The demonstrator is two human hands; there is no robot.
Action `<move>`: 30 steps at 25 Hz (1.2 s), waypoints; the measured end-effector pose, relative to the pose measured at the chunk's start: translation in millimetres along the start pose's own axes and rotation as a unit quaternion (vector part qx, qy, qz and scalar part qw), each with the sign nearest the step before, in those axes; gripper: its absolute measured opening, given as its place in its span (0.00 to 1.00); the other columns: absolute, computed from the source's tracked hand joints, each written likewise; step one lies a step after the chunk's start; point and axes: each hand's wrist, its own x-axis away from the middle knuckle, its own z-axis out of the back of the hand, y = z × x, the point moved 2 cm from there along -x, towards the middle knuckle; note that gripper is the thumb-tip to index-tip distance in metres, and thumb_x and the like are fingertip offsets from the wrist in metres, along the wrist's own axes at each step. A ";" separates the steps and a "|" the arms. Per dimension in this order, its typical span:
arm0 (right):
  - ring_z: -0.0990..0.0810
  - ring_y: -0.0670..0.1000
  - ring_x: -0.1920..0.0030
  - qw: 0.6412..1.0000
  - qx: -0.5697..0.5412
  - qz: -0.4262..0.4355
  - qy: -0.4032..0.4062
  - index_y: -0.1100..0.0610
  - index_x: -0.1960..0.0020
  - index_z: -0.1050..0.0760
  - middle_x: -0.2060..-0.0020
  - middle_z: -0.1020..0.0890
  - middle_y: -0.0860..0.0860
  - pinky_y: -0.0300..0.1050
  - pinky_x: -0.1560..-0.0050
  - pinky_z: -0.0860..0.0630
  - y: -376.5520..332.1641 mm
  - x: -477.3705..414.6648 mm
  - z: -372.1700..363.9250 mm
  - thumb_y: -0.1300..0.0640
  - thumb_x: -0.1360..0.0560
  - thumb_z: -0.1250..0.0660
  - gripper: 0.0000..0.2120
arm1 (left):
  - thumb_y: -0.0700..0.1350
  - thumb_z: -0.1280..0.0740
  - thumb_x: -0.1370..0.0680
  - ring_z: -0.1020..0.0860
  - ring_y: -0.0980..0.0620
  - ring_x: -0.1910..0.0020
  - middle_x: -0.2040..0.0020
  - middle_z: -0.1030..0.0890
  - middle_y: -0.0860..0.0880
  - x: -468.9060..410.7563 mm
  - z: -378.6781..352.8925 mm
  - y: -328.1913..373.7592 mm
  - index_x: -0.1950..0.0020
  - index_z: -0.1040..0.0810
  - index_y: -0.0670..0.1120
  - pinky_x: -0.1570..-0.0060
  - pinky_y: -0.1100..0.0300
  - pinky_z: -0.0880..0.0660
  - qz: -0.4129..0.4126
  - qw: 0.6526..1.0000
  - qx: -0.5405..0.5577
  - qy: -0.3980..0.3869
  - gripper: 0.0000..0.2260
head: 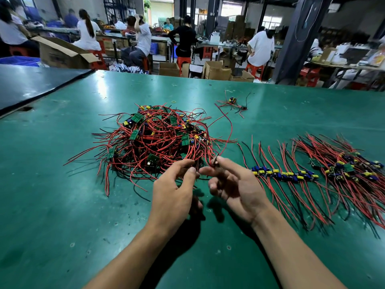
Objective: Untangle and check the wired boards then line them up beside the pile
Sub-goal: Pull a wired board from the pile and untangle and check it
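A dark mat (31,84) covers the far left corner, its edge running diagonally over the green table (62,205). The table is bare along the left side and across the near part round the forearms.

Left of centre lies the pile (154,140), a tangle of red and black wires with small green boards half buried in it. Loose wire ends fan out on every side, and those at the near edge reach the fingers. A yellow band (174,101) lies just beyond it.

The left hand (175,190) is raised at the pile's near edge, thumb and fingers curled close together among the wire ends. Whether they grip a wire cannot be told. Just beside it, the right hand (233,184) pinches a small board (215,161) between thumb and forefinger, the other fingers curled loosely. The board is mostly hidden by the fingertips, and its red wire (228,130) arcs up and away over the pile's right side.

A small cluster (233,102) of wired boards lies apart, further off.

To the right a row (283,175) of boards lies side by side, wires pointing far and near. Beyond it a denser heap (350,167) reaches the right edge, where its wires are cut off.

Past the table's far edge, boxes (216,71) and seated people at benches are blurred; any print there is unreadable.
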 end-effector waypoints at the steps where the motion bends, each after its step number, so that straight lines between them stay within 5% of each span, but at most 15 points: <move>1: 0.25 0.48 0.74 1.000 0.010 -0.013 -0.023 0.56 0.53 0.26 0.60 0.14 0.56 0.37 0.73 0.27 2.0 1.3 -1.7 0.49 0.29 0.30 0.12 | 0.42 0.34 0.20 0.19 0.59 0.67 0.56 0.16 0.53 -0.9 1.1 0.7 0.47 0.19 0.51 0.65 0.69 0.24 -0.002 1.000 0.008 0.008 0.06; 5: 0.28 0.46 0.78 0.995 0.059 -0.022 -0.072 0.56 0.53 0.24 0.67 0.19 0.53 0.34 0.78 0.32 3.1 4.7 -4.5 0.49 0.29 0.27 0.13 | 0.45 0.33 0.21 0.26 0.51 0.78 0.63 0.17 0.47 1.2 -2.4 5.1 0.53 0.17 0.50 0.78 0.62 0.29 0.059 0.987 0.140 -0.050 0.05; 9: 0.30 0.42 0.76 0.996 0.022 -0.036 -0.079 0.50 0.60 0.19 0.69 0.25 0.49 0.31 0.78 0.36 7.4 2.1 -4.1 0.51 0.37 0.19 0.11 | 0.48 0.27 0.28 0.28 0.52 0.79 0.70 0.20 0.51 -3.2 -1.6 5.2 0.54 0.17 0.48 0.75 0.62 0.32 0.155 0.959 0.230 -0.058 0.05; 13: 0.35 0.42 0.77 0.996 0.046 -0.018 -0.069 0.50 0.64 0.21 0.72 0.31 0.46 0.33 0.77 0.40 7.4 1.4 -2.1 0.44 0.32 0.21 0.13 | 0.47 0.26 0.32 0.29 0.55 0.78 0.64 0.19 0.49 -5.9 0.9 6.6 0.58 0.21 0.49 0.77 0.66 0.35 0.213 0.926 0.301 -0.082 0.07; 21: 0.32 0.43 0.73 0.995 0.027 0.009 -0.093 0.52 0.57 0.16 0.67 0.24 0.48 0.33 0.75 0.35 7.5 2.2 -4.1 0.57 0.31 0.26 0.03 | 0.43 0.28 0.30 0.30 0.54 0.79 0.70 0.22 0.50 -6.4 0.7 4.9 0.58 0.26 0.48 0.79 0.67 0.36 0.228 0.915 0.320 -0.094 0.07; 24: 0.32 0.42 0.74 0.995 0.025 0.009 -0.099 0.53 0.55 0.14 0.67 0.21 0.48 0.33 0.75 0.34 5.5 3.1 -3.7 0.56 0.35 0.24 0.09 | 0.46 0.27 0.33 0.30 0.53 0.79 0.69 0.22 0.49 -4.7 -0.6 4.0 0.55 0.24 0.47 0.80 0.67 0.36 0.226 0.917 0.311 -0.109 0.10; 27: 0.31 0.43 0.77 0.994 -0.020 0.012 -0.103 0.52 0.58 0.16 0.64 0.18 0.48 0.33 0.74 0.34 2.4 4.0 -1.5 0.56 0.35 0.24 0.06 | 0.46 0.29 0.26 0.30 0.55 0.76 0.64 0.20 0.50 -2.9 -2.1 6.0 0.55 0.17 0.49 0.74 0.64 0.35 0.200 0.937 0.253 -0.133 0.03; 30: 0.32 0.41 0.78 0.994 -0.021 0.028 -0.105 0.49 0.58 0.19 0.65 0.20 0.46 0.36 0.72 0.39 -2.6 3.6 0.6 0.54 0.32 0.25 0.04 | 0.46 0.32 0.23 0.31 0.56 0.72 0.61 0.21 0.50 -1.9 -1.8 10.1 0.52 0.16 0.49 0.71 0.63 0.37 0.168 0.950 0.224 -0.138 0.06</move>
